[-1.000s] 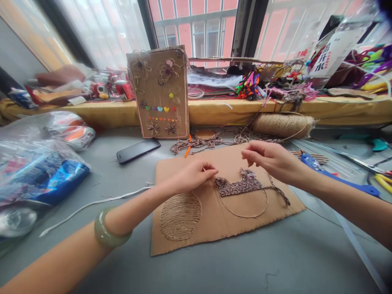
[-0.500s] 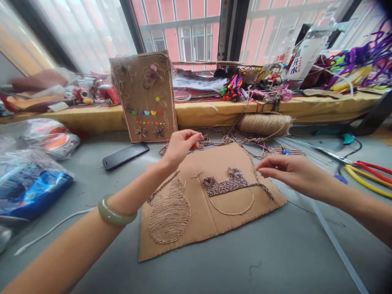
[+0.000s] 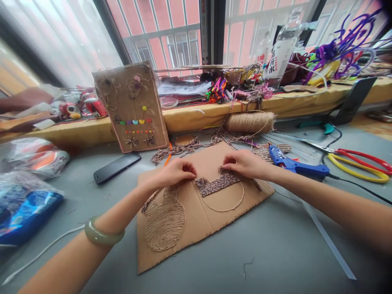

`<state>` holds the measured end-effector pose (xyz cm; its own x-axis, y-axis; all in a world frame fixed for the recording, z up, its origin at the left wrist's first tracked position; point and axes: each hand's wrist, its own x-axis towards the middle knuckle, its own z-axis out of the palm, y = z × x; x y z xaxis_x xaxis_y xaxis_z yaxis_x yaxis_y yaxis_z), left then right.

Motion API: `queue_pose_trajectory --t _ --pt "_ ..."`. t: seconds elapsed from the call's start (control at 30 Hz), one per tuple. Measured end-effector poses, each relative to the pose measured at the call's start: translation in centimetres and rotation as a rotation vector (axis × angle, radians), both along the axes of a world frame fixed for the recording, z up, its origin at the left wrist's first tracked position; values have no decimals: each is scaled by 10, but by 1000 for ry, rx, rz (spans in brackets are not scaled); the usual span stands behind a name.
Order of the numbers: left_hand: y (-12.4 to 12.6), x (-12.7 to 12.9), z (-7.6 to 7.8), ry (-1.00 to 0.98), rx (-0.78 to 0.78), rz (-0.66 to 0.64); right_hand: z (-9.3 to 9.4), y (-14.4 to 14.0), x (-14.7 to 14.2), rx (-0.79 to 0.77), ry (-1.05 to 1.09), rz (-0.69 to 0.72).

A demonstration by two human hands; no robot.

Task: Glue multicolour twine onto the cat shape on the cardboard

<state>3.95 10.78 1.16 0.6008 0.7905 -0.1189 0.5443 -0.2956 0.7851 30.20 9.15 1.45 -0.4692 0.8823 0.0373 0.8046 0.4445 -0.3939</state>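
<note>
A cardboard sheet (image 3: 196, 222) lies flat on the grey table in front of me. A gourd shape of coiled jute twine (image 3: 163, 218) fills its left part. A darker braided twine patch (image 3: 219, 183) with a thin twine loop below it sits at its middle. My left hand (image 3: 174, 172) rests on the cardboard just left of the patch, fingers curled and pinched. My right hand (image 3: 243, 163) presses down on the top of the braided patch. Whether either hand pinches a strand is hidden by the fingers.
A decorated cardboard panel (image 3: 131, 108) leans on the sill, a black phone (image 3: 116, 167) before it. A twine spool (image 3: 250, 121), blue glue gun (image 3: 290, 163) and red-yellow scissors (image 3: 358, 163) lie at the right. Loose braided twine (image 3: 183, 147) lies behind the sheet. Plastic bags (image 3: 27, 179) sit left.
My left hand came back from the loose twine behind the sheet to the cardboard. My right hand moved left onto the braided patch. The view shifted right.
</note>
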Motion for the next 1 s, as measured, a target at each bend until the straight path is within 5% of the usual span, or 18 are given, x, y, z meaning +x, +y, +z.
queue_pose_trajectory --t 0.17,0.33,0.57,0.73,0.87,1.0 --pt "3 3 -1 -1 -5 1 7 1 0 116 -12 -64" --pt "0 8 2 19 23 -4 9 1 -10 39 -109 46" --pt "-3 5 0 27 39 -2 28 7 8 61 -138 -70" --pt "-1 8 -3 31 80 -5 21 2 -6 33 -122 35" --pt "0 8 -5 37 115 -19 25 5 -11 151 -102 69" --pt "0 6 -6 31 139 -37 32 2 -12 153 -225 287"
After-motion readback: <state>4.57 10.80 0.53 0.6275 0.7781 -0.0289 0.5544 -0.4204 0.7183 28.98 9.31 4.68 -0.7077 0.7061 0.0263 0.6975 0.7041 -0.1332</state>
